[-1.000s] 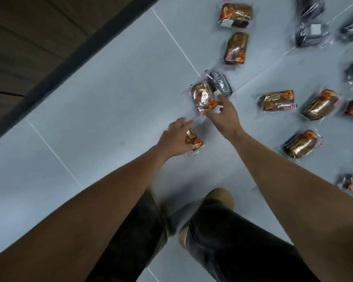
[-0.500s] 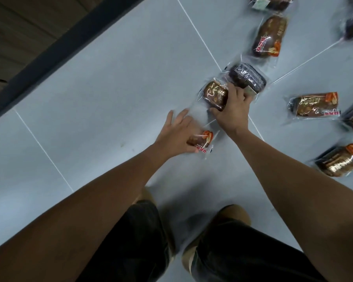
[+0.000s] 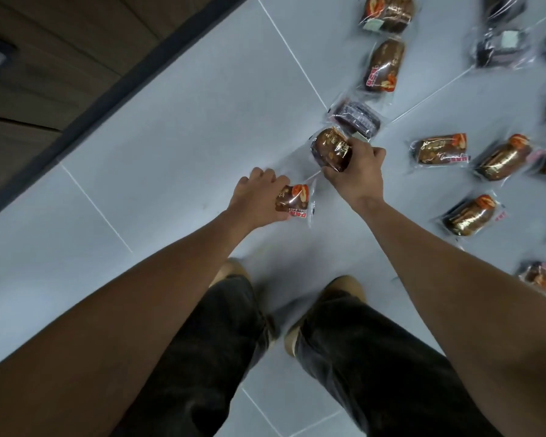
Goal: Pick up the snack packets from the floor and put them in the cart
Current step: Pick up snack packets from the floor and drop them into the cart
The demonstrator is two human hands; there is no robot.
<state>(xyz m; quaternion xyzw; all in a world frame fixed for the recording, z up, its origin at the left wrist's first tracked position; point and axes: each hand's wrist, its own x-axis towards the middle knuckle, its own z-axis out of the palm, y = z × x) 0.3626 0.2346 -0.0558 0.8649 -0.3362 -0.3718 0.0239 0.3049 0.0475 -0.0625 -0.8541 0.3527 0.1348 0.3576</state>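
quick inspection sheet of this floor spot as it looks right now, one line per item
surface: pale grey tiled floor with thin white joints.
job's things: brown clear-wrapped snack packet in the right hand; brown snack packet with red-orange print in the left hand; dark purple wrapped packet on the floor just beyond the right hand; more brown packets scattered on the floor to the right; cart not in view.
clutter: nothing seen.
grippers: each hand grips its own packet.
cables: nothing seen.
surroundings: dark skirting strip and wooden panelling at upper left; the person's dark trousers and tan shoes.
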